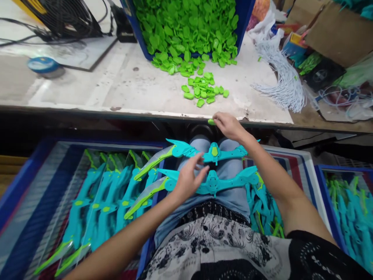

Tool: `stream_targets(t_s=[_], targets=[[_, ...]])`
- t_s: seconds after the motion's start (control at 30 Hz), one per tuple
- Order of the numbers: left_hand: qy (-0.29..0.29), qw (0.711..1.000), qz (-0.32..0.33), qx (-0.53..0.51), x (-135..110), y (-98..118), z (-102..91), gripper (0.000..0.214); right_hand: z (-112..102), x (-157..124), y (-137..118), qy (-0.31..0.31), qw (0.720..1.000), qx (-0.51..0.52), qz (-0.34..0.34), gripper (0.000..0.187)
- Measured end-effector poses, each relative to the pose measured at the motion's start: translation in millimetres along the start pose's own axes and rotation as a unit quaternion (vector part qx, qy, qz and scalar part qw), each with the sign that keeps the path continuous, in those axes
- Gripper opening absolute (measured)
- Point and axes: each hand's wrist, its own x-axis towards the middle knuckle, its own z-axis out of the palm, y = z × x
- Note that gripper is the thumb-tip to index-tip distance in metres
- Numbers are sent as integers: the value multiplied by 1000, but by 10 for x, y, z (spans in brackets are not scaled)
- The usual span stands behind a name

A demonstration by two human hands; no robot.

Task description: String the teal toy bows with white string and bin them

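Two turquoise toy bows with lime-green limbs lie across my lap. The farther bow (227, 154) has a green piece fitted at its middle, while the middle of the nearer bow (227, 183) shows bare turquoise. My left hand (188, 179) is over the left part of the nearer bow, its fingers spread and reaching toward the gap between the two. Close to the bench edge, my right hand (229, 126) pinches a small green plastic piece (211, 121) between thumb and fingertips, above the farther bow.
A blue bin (244, 27) spills green pieces (201, 91) onto the bench (122, 85). White strings (282, 77) lie to its right, a tape roll (43, 65) and a fan (61, 19) to its left. Crates of turquoise bows (96, 210) flank my legs.
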Motion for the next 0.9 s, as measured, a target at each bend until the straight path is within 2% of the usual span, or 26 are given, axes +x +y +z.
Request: stream_targets(t_s=[0.03,0.07,0.13,0.2,0.23,0.3,0.37,0.43,0.53,0.63,0.77,0.83,0.9], targets=[[30,999,-12,-26,124,67,-43,49,-44,-127,-55,-33,998,43,-23,22],[32,998,-23,-50,240,132,-71,49,-77,-247,-110,-66,993,85,-40,21],[-41,992,-63,-106,421,248,-71,37,-98,-459,-212,-97,984,147,-41,19],[-118,968,-128,-182,499,332,-6,27,-56,-637,-288,-61,981,182,7,15],[-134,953,-161,-220,500,360,42,27,-18,-718,-316,-27,981,189,38,14],[-125,929,-210,-279,445,390,138,28,68,-874,-362,38,979,184,83,16],[-123,914,-232,-309,356,390,205,27,134,-1027,-398,59,979,178,77,19],[-153,904,-236,-321,268,369,226,25,158,-1172,-425,38,980,192,36,24],[-216,897,-219,-318,171,322,189,25,136,-1343,-454,-25,973,229,-6,34],[-251,902,-192,-294,110,281,128,25,118,-1435,-494,-64,973,223,10,39],[-277,914,-170,-241,62,242,67,28,189,-1495,-570,-61,981,183,0,42],[-273,927,-158,-204,49,200,39,30,279,-1543,-599,-46,984,171,1,42],[-219,952,-147,-157,44,121,12,31,405,-1615,-621,-35,990,139,15,39]])
